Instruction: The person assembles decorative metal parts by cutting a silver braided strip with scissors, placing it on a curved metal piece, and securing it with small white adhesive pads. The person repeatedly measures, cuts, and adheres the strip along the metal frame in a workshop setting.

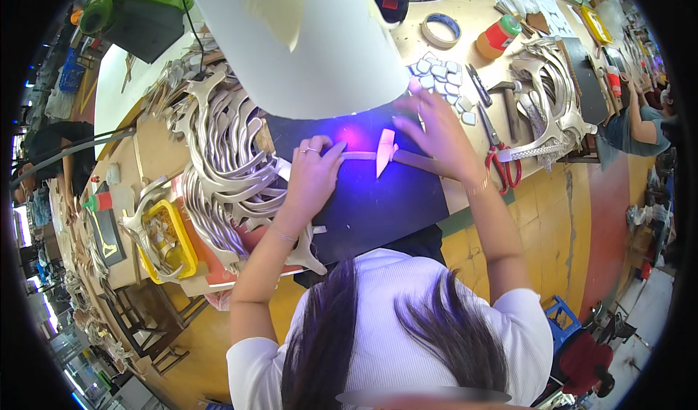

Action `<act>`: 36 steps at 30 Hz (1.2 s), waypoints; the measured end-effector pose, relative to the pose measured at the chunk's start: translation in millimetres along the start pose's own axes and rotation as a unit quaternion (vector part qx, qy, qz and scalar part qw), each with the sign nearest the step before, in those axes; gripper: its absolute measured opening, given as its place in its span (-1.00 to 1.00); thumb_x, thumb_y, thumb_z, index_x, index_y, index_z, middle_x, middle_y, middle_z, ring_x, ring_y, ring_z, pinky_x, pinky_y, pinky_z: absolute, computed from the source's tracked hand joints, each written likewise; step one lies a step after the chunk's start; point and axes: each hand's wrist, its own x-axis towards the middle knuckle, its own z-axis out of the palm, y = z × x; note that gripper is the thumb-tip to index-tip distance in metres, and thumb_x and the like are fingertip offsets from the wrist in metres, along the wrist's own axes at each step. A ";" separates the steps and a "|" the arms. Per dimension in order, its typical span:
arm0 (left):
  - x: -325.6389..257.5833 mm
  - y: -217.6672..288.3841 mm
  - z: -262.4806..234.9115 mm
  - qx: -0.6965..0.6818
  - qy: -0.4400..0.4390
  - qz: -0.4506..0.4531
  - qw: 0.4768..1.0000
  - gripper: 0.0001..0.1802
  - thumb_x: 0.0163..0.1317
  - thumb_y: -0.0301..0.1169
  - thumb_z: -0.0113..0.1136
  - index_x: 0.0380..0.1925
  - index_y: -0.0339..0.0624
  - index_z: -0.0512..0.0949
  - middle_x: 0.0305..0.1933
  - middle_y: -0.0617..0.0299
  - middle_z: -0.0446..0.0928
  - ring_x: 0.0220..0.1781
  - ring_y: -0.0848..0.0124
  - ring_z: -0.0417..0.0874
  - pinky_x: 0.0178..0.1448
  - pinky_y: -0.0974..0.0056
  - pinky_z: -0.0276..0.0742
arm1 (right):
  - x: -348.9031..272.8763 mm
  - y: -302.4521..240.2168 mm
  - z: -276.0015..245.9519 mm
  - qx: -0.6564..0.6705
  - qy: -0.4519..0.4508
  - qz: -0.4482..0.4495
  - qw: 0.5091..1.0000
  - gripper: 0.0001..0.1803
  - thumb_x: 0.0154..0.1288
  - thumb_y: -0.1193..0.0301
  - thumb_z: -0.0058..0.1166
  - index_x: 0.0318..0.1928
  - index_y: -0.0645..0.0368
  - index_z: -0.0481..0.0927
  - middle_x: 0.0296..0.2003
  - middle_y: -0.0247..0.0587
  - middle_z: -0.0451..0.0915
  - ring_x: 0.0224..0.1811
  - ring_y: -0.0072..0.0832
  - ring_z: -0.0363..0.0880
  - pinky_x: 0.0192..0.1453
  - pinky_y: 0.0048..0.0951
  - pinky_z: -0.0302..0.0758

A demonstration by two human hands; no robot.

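One shade (320,68) partly hides one mat (392,206). Over it, left hand (317,166) touches one strip (360,155), end hidden; right hand (445,137) meets one hammer (384,154). Either grip, clamped or apart, I can't tell.

Blue-violet light is flooding the mat (396,217) along the near edge of the bench (469,57); fisheye distortion is bending outer lines.
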 end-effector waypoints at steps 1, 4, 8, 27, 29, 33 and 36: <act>-3.9 3.9 6.6 0.046 0.052 0.016 0.997 -0.67 0.20 -0.48 0.22 -0.01 -0.18 0.65 -0.08 0.11 0.51 -0.05 0.16 0.53 0.00 0.11 0.41 | 19.7 6.2 5.1 -0.005 -0.001 -0.012 1.000 -0.68 0.26 0.33 0.24 -0.02 0.20 0.64 -0.06 -0.04 0.56 0.06 -0.08 0.49 0.17 -0.17 0.45; -14.5 16.4 19.6 0.095 0.029 0.017 0.995 -0.57 0.08 -0.56 0.19 0.02 -0.16 0.63 -0.01 0.08 0.49 0.08 0.09 0.47 0.12 0.02 0.35 | 77.9 16.9 29.9 0.001 0.068 -0.101 0.993 -0.66 0.29 0.30 0.17 0.02 0.19 0.61 -0.11 -0.01 0.59 0.00 -0.06 0.53 0.12 -0.16 0.49; -26.4 34.5 31.6 0.193 0.000 -0.019 0.981 -0.45 0.07 -0.50 0.14 0.16 -0.28 0.51 0.09 0.02 0.47 0.17 0.06 0.45 0.24 -0.02 0.34 | 130.4 20.6 56.8 0.027 0.070 -0.158 0.985 -0.63 0.30 0.31 0.15 0.06 0.21 0.57 -0.08 0.02 0.60 0.01 -0.05 0.55 0.13 -0.17 0.49; -39.2 45.5 45.6 0.140 0.060 -0.063 0.986 -0.43 0.20 -0.33 0.16 0.26 -0.19 0.47 0.21 -0.12 0.45 0.31 -0.06 0.40 0.43 -0.23 0.19 | 132.3 43.2 23.1 0.073 -0.026 -0.101 0.992 -0.57 0.31 0.32 0.17 0.15 0.19 0.49 -0.02 0.03 0.60 0.06 -0.09 0.58 0.16 -0.20 0.50; -38.7 47.3 45.5 0.140 0.053 -0.071 0.986 -0.42 0.21 -0.30 0.20 0.27 -0.14 0.47 0.24 -0.09 0.41 0.33 -0.04 0.34 0.44 -0.22 0.16 | 130.7 43.4 20.7 0.079 -0.023 -0.097 0.992 -0.56 0.31 0.32 0.17 0.15 0.19 0.48 -0.01 0.03 0.60 0.06 -0.10 0.58 0.16 -0.20 0.50; -37.7 47.9 46.5 0.141 0.064 -0.068 0.986 -0.41 0.22 -0.25 0.20 0.26 -0.18 0.46 0.22 -0.13 0.43 0.29 -0.07 0.39 0.44 -0.27 0.15 | 118.3 35.1 21.6 0.102 0.004 -0.087 0.991 -0.54 0.31 0.33 0.17 0.17 0.19 0.46 0.00 0.04 0.61 0.07 -0.11 0.59 0.17 -0.21 0.50; -39.0 47.6 48.4 0.138 0.052 -0.071 0.986 -0.42 0.23 -0.24 0.20 0.25 -0.18 0.46 0.21 -0.12 0.42 0.29 -0.07 0.38 0.45 -0.28 0.14 | 99.2 21.4 28.6 0.133 0.026 -0.086 0.987 -0.53 0.32 0.33 0.18 0.19 0.19 0.45 0.01 0.04 0.61 0.08 -0.12 0.59 0.17 -0.21 0.50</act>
